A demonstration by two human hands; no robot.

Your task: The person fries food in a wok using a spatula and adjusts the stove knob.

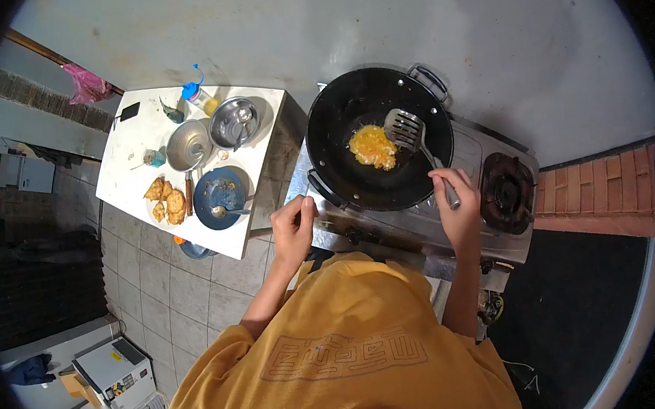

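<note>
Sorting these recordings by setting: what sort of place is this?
Probably a kitchen or cooking corner: a black wok with yellow food sits on a stove, and a white table nearby holds a saucepan.

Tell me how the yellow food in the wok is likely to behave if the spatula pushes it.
The yellow food will probably be soft and floppy, as it looks like a thin, uneven patch. It may slide easily, since the wok glistens around it. Its ragged edges suggest it could tear if the slotted spatula catches one side.
</note>
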